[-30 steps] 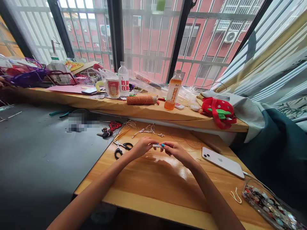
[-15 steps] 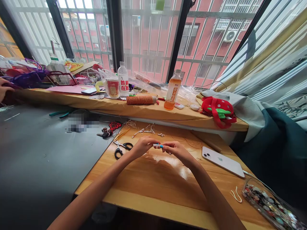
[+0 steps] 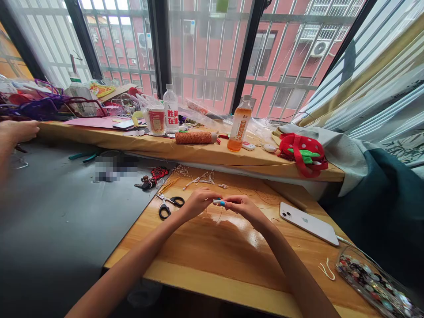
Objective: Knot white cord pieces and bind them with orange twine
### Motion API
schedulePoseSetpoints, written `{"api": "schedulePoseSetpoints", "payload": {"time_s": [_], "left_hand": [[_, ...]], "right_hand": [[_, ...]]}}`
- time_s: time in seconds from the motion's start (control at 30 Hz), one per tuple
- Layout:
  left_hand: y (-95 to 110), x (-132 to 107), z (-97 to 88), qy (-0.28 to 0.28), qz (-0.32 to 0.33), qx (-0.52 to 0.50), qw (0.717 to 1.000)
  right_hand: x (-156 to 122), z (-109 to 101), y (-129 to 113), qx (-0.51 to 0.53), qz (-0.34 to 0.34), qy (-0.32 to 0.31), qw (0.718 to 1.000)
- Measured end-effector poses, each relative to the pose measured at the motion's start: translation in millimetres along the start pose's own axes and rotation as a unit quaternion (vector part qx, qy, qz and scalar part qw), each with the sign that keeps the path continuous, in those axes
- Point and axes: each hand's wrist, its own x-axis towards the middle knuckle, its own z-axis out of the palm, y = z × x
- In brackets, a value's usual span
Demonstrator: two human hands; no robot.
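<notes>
Over the middle of the wooden table, my left hand and my right hand meet at a small white-and-blue piece. It looks like a short bundle of white cord with blue at its right end, too small to be sure. The fingers of my left hand close on its left end. My right thumb and fingers pinch the blue end. A thin brown thread hangs below the hands. Black-handled scissors lie left of my left hand. White cord scraps lie beyond both hands.
A co-worker's hand is at the far left. A thread spool, an orange drink bottle and a red strawberry pouch rest on the ledge. A white phone and a bead box are at the right.
The co-worker's hand at the left has come further into view. My hands stay in nearly the same place, and a thread loop now shows below them.
</notes>
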Motion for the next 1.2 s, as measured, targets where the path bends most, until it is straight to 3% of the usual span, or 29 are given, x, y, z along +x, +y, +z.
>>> {"api": "schedulePoseSetpoints", "payload": {"time_s": [0.2, 0.33, 0.43, 0.5, 0.63, 0.7, 0.8, 0.93, 1.07, 1.2], "left_hand": [[7, 1, -2.9, -0.021, -0.024, -0.024, 0.999], [10, -1, -0.7, -0.044, -0.024, -0.003, 0.999], [10, -3, 1.4, -0.039, 0.035, 0.075, 0.996], [11, -5, 0.5, -0.047, 0.093, 0.168, 0.980], [13, -7, -6.3, -0.072, 0.174, 0.291, 0.938], [12, -7, -8.3, -0.055, 0.164, 0.298, 0.939], [5, -7, -5.6, -0.024, 0.112, 0.243, 0.963], [-2, -5, 3.5, -0.024, 0.010, 0.063, 0.998], [4, -5, 10.0, -0.032, -0.075, -0.051, 0.995], [13, -7, 11.2, -0.010, -0.030, 0.068, 0.997]], "right_hand": [[2, 1, 2, -0.010, -0.049, 0.022, 0.998], [3, 0, 2, -0.101, -0.104, 0.111, 0.983], [4, 1, 6, -0.178, -0.128, 0.195, 0.956], [6, 3, 12, -0.226, -0.141, 0.219, 0.939], [8, 8, 22, -0.357, -0.171, 0.174, 0.902], [8, 9, 24, -0.412, -0.191, 0.125, 0.882], [6, 7, 22, -0.438, -0.228, 0.067, 0.867], [3, 5, 18, -0.382, -0.265, 0.048, 0.884], [3, 10, 15, -0.280, -0.260, 0.136, 0.914], [6, 16, 18, -0.274, -0.216, 0.245, 0.904]]}}
